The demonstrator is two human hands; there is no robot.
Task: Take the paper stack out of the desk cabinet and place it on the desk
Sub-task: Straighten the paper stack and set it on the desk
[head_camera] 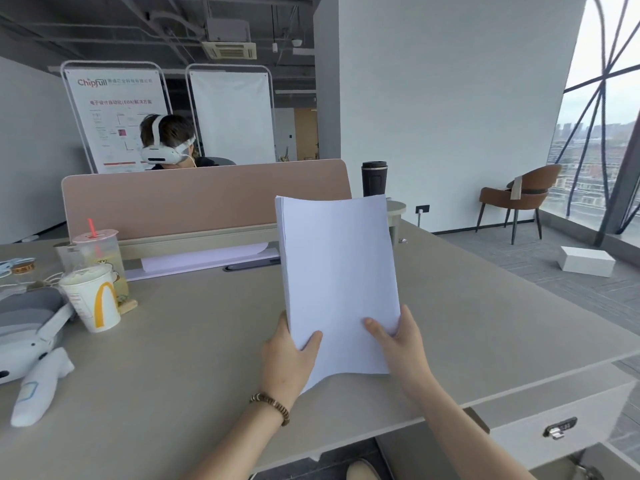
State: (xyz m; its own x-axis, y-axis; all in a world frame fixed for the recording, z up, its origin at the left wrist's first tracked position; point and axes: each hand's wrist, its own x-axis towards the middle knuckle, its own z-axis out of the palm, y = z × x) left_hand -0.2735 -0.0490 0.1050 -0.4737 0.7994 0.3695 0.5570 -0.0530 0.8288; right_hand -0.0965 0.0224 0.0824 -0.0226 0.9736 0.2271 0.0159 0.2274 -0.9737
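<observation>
Holding paper stack (337,282) tilted up above surface (180,355), clear of cabinet (540,424). Left hand (289,358) and right hand (401,344) both clamped on lower edge, thumbs on top sheet. Placing step in hand. Next, likely: lowering flat onto bare patch ahead, well right of paper cup (93,299), then letting go.

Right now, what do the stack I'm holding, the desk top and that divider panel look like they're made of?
The paper stack looks like plain white matte paper: thin sheet edges show and it bows. The desk looks like grey-beige matte laminate, smooth with a faint sheen; its core can't be told. The divider panel seems covered in dull pinkish-tan fabric or felt.
</observation>
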